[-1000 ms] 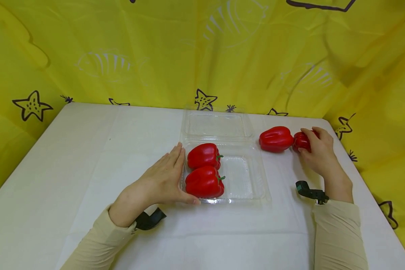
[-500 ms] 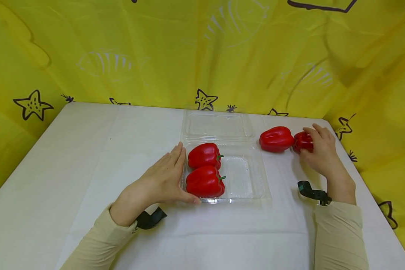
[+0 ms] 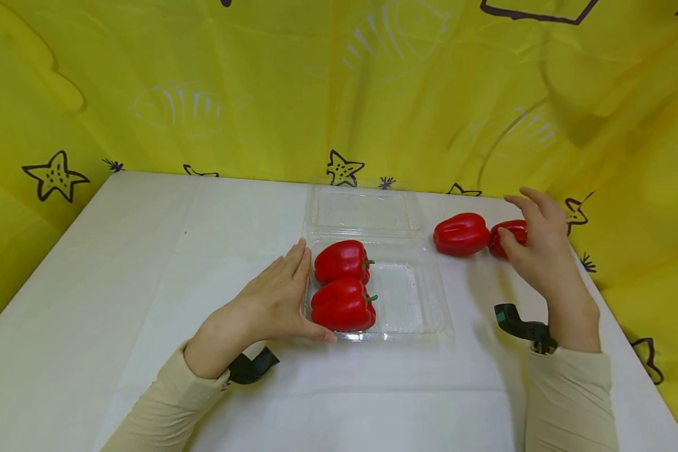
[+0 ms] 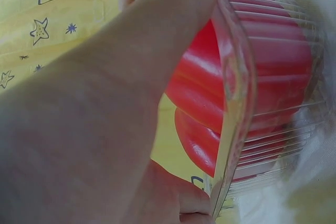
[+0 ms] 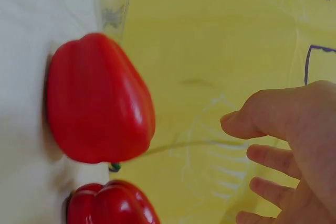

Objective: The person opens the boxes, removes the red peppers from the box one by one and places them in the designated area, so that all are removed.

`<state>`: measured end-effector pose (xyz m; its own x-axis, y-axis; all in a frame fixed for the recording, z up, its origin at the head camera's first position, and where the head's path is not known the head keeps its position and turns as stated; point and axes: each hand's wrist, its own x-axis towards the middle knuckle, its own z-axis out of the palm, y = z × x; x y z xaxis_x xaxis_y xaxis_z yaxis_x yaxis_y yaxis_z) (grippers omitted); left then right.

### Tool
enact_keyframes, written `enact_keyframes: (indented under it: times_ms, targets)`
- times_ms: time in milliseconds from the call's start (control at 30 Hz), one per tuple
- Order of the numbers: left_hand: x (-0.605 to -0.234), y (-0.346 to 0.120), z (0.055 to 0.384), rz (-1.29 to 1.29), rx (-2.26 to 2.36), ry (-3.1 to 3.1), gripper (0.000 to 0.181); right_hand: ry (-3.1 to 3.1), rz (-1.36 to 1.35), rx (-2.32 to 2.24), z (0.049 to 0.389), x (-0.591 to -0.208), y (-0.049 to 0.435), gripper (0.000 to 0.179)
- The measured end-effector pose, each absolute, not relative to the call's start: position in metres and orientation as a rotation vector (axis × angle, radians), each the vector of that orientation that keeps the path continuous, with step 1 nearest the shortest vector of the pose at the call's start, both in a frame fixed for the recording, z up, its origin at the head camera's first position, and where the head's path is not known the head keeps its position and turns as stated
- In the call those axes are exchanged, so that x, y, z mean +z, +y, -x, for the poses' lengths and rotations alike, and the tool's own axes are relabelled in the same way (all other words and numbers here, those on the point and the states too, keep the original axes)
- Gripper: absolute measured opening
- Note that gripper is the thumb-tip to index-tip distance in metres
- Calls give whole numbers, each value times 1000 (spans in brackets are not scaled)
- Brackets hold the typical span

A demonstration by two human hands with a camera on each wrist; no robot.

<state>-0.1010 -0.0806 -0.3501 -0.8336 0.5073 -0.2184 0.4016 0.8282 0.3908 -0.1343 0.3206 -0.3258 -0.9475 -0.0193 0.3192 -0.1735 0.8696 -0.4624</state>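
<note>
A clear plastic clamshell container [image 3: 409,295] lies with its lid folded back. Two red bell peppers, the front one [image 3: 341,306] and the rear one [image 3: 341,260], sit side by side in its left half. My left hand [image 3: 268,307] rests against the container's left wall, fingers straight, thumb on the front edge. To the right, two more red bell peppers lie on the table, a left one [image 3: 461,235] and a right one [image 3: 501,242]. My right hand [image 3: 545,251] hovers by the right one, fingers spread and holding nothing; in the right wrist view it stands apart from both peppers.
The container's lid [image 3: 364,210] lies flat behind it. A white cloth [image 3: 231,213] covers the table. Yellow printed fabric [image 3: 282,94] hangs close behind the table and along both sides. Each wrist bears a dark camera mount [image 3: 522,326].
My right hand has loosened from the right bell pepper and risen up and to the right. That pepper stays on the table. The left hand and container hold still.
</note>
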Motion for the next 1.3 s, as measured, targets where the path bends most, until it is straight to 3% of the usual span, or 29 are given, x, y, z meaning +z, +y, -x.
enact_keyframes:
  times_ms: [467, 1300]
  targets:
    - [-350, -79, 101, -704, 479, 2706, 132, -2599, -447, 671, 127, -313, 279, 50]
    - [-351, -80, 100, -715, 488, 2710, 131, -2591, -713, 579, 109, -310, 225, 55]
